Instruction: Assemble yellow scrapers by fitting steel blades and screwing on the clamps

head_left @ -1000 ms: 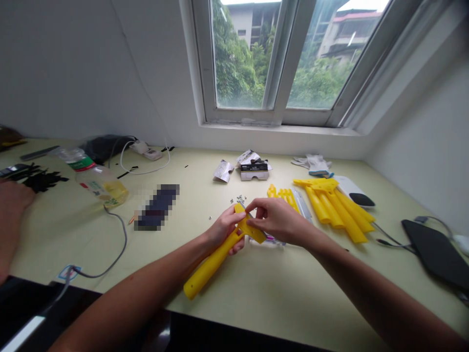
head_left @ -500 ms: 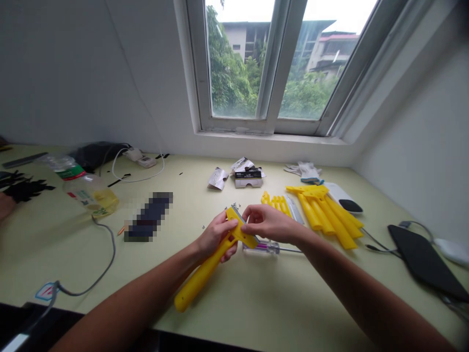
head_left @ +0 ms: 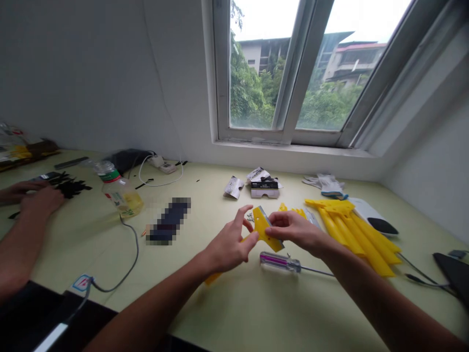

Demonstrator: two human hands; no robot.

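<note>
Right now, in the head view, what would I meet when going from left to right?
Black strips, plastic bottle, wearer's left hand, yellow scraper head, wearer's right hand, yellow handles, black flat device.

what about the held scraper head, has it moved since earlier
Yes: against the cartons, the scraper head has shifted upward and slightly right in view.

The right hand (head_left: 295,229) pinches the yellow scraper (head_left: 261,223) — left hand (head_left: 229,245) at its eight o'clock, screwdriver (head_left: 280,262) at five, boxes (head_left: 264,188) at twelve.
</note>
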